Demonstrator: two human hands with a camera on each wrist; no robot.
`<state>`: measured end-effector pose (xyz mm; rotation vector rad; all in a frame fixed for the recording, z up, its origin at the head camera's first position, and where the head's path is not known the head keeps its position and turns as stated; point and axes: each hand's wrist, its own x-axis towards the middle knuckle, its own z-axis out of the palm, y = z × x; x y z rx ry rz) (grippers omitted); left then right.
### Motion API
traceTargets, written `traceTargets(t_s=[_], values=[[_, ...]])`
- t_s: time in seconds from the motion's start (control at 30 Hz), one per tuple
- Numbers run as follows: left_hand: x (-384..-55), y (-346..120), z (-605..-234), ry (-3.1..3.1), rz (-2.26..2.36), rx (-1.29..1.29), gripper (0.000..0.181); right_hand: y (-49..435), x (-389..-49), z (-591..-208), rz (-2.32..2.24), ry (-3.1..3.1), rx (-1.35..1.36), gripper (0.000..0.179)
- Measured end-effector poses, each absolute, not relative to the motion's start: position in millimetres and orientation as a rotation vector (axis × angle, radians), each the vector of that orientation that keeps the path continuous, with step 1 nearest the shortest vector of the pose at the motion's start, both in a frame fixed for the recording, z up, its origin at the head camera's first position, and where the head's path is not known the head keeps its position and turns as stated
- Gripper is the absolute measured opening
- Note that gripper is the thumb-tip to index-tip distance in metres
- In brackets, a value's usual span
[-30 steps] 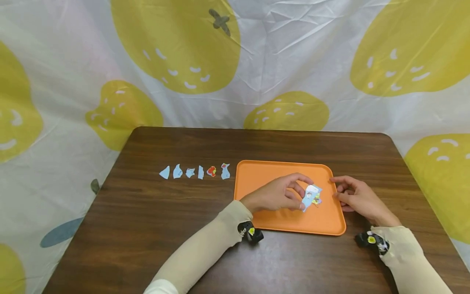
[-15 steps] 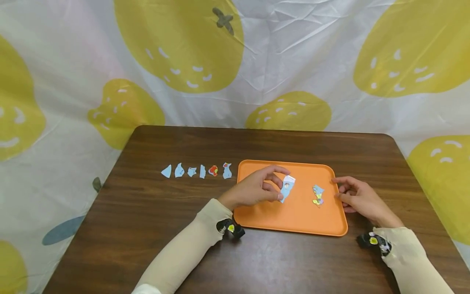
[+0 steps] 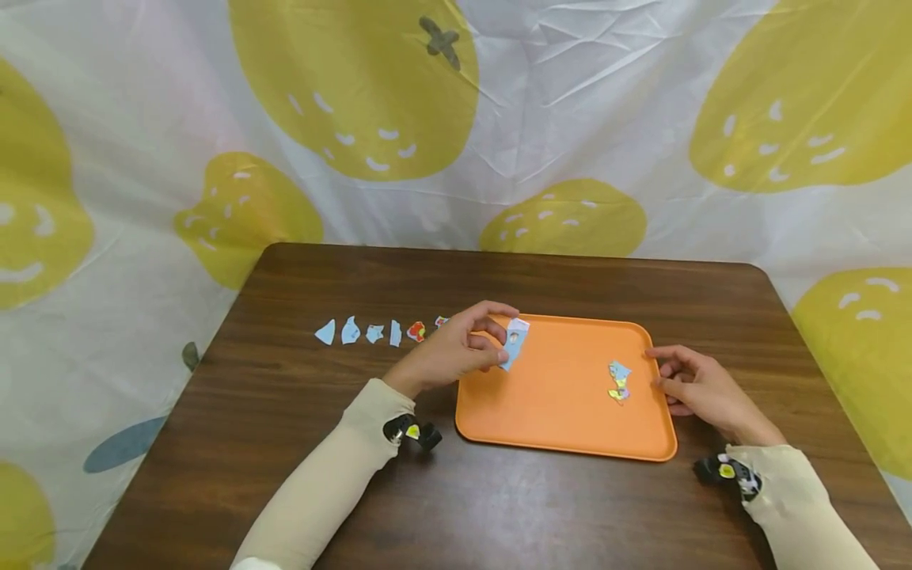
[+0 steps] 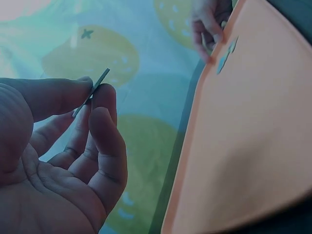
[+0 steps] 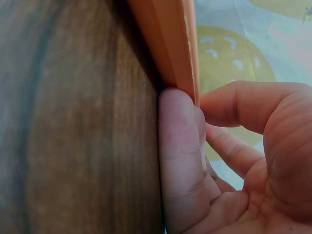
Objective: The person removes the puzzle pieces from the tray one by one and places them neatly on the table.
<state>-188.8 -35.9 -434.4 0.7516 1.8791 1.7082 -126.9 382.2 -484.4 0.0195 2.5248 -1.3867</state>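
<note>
My left hand (image 3: 456, 348) pinches a light-blue puzzle piece (image 3: 516, 342) between thumb and fingers, above the left end of an orange tray (image 3: 556, 396). Edge-on in the left wrist view, that puzzle piece (image 4: 91, 91) looks thin and flat. At the tray's right side my right hand (image 3: 701, 389) holds the rim. The right wrist view has its thumb on the rim of the tray (image 5: 168, 44) and a finger against the outer wall. A few joined or overlapping printed pieces (image 3: 619, 381) lie inside the tray, near the right hand.
Left of the tray, several irregular puzzle pieces lie in a row on the dark wooden table (image 3: 285, 443), among them a red-and-yellow piece (image 3: 416, 331). The row's right end is partly behind my left hand. A fruit-print cloth (image 3: 399, 214) hangs behind the table.
My left hand has carried the light-blue piece leftward and away from me, from beside the other pieces in the tray to its left end. The right hand stays at the tray's rim.
</note>
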Motion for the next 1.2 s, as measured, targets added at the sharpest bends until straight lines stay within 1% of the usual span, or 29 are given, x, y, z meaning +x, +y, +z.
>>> traceTargets(t_s=[0.2, 0.83, 1.2], values=[[-195, -59, -432, 1.966, 1.740, 0.762, 0.055, 383, -128, -484, -1.384, 2.525, 0.019, 0.056], [-204, -113, -437, 2.160, 1.828, 0.579, 0.053, 385, -126, -486, -1.389, 2.530, 0.018, 0.056], [-203, -159, -444, 2.285, 1.777, 0.471, 0.054, 385, -125, -486, -1.400, 2.533, -0.002, 0.055]])
